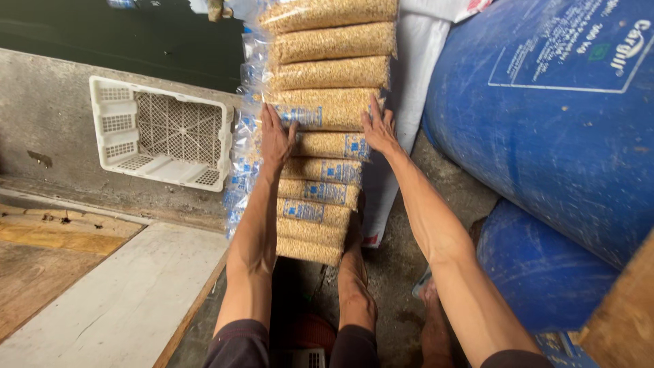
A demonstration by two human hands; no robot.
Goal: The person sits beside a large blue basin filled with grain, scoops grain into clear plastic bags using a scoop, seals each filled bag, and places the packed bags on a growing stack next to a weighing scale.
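A white plastic crate (161,133) lies tipped against the concrete ledge (41,116), well left of the fingers. Right of them looms a big blue drum (558,129), with a second blue drum (538,272) below. A pale board (129,300) sits lower left.

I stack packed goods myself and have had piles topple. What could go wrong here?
The tall stack of grain bags could slump sideways: the left hand and right hand only press one middle bag. The loose clear plastic ends look slippery. A fall might land on the bare feet below.
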